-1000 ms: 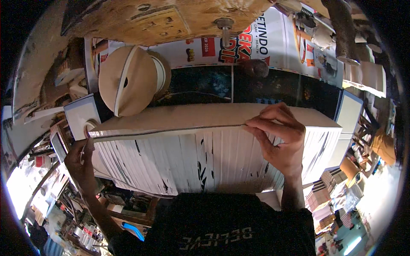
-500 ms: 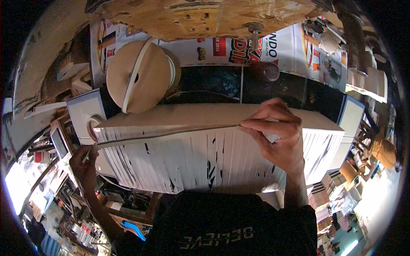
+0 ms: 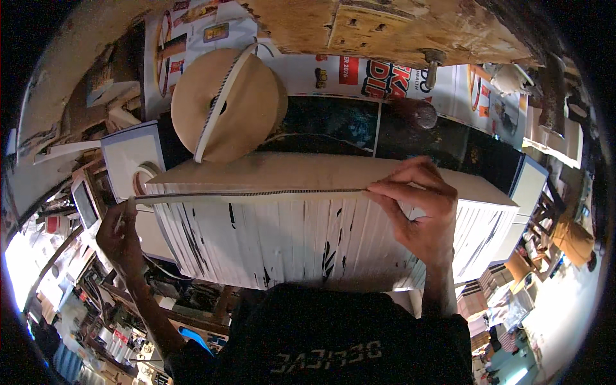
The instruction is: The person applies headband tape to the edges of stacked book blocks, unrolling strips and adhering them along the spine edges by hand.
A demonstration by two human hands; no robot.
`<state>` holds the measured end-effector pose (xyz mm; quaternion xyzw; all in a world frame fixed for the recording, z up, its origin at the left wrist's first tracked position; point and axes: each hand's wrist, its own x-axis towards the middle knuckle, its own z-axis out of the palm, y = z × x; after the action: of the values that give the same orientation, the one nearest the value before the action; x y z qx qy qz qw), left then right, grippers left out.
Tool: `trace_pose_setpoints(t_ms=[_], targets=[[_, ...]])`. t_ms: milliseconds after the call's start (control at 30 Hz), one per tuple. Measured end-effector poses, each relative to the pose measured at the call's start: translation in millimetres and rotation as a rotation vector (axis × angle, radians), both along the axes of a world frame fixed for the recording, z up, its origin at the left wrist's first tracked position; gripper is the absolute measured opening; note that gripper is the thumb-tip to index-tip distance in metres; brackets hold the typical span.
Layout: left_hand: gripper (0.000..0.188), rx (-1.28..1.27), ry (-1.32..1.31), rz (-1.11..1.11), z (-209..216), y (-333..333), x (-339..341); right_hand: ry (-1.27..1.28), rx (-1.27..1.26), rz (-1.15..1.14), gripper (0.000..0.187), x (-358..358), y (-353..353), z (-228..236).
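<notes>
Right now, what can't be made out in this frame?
Head view:
Narrow cream band with dark toothed edge: right end, hidden by the right hand.
Long white ribbed stack: near edge, partly hidden by the black shirt.
Brown wooden board: upper part, cut by the top edge.
Clutter at lower left: too small, blurred.

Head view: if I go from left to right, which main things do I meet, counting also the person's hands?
Left hand → large tan disc → right hand → brown object near the right edge.
</notes>
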<state>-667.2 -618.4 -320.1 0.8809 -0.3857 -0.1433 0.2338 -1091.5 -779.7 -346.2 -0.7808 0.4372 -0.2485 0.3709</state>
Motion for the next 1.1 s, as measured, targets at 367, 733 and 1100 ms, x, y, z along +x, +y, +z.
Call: trace_pose_setpoints(t_ms=[367,733,1100], targets=[[0.019,-0.042,-0.332,-0.028,-3.6,24.6,52.0,-0.012,-0.028,0.007,0.022,21.6,7.9,-5.0],[0.018,-0.191,-0.361,0.006,3.8,21.1,72.6,-0.015,-0.011,-0.081,0.015,32.0,18.7,-1.0],[0.026,-0.075,-0.324,0.022,-7.4,28.1,93.1,-0.008,-0.046,-0.017,0.019,30.5,14.2,-5.0]])
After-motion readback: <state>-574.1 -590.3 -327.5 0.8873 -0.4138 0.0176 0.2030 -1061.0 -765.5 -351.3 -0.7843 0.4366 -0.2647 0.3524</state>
